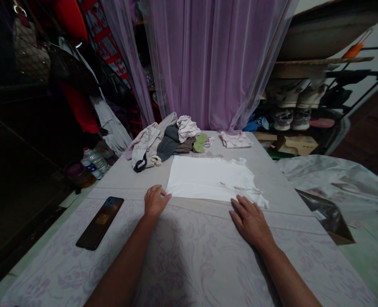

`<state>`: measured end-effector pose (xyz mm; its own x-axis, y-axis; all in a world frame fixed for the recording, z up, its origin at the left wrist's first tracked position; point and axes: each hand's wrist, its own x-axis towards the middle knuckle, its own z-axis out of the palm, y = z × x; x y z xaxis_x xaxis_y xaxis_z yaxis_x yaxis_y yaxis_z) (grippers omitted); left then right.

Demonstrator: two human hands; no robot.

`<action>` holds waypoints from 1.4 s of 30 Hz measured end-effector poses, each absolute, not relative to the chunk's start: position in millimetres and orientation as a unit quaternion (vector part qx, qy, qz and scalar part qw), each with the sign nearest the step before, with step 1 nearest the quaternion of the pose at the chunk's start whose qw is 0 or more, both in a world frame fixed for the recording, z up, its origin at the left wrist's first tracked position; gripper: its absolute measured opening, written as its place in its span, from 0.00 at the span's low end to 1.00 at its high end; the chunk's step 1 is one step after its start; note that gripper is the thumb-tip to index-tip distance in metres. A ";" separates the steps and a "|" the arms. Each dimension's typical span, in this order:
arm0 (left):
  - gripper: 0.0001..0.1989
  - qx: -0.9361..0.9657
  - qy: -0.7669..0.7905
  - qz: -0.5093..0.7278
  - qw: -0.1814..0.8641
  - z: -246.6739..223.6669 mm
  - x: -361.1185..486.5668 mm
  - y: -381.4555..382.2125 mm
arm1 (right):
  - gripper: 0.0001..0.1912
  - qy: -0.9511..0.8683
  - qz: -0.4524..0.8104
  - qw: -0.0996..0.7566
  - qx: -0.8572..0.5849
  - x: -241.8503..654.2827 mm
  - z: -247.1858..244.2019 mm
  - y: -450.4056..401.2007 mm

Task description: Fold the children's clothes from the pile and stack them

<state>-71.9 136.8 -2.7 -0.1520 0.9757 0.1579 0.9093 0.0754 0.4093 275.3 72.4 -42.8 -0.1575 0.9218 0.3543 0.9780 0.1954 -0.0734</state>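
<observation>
White cloth (208, 177) lies mid-frame, seemingly being smoothed, left hand (154, 201) with fingers bunched at its corner, grip unclear, right hand (253, 222) with fingers apart by its edge; lifting would need two pinches.

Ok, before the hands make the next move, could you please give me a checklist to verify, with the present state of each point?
1. Left hand at the near left corner of the white cloth: ok.
2. Right hand at the near edge, toward the right: ok.
3. White cloth smooth all over: not ok, its right end is crumpled and uneven.
4. Phone lying apart from the white cloth: ok.
5. Pile of clothes not touching the far edge of the white cloth: cannot tell, they are very close.
6. Underside of the white cloth free of creases: cannot tell, it is hidden.
</observation>
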 end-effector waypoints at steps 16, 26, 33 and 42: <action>0.04 0.632 0.736 0.216 0.114 -2.5 -73.4 142.5 | 0.22 -0.752 -0.070 0.161 -0.635 272.8 -37.2 71.9; 0.12 0.666 0.721 0.184 0.047 -4.4 -81.2 143.7 | 0.27 -0.702 -0.091 0.073 -0.702 266.4 -34.5 69.8; 0.12 0.664 0.731 0.155 0.032 8.1 -73.7 144.2 | 0.27 -0.693 -0.073 0.059 -0.715 266.0 -31.3 68.3; 0.25 0.861 0.500 0.076 0.046 -10.6 -3.8 139.3 | 0.27 -0.784 -0.019 0.110 -0.610 236.1 -15.6 86.5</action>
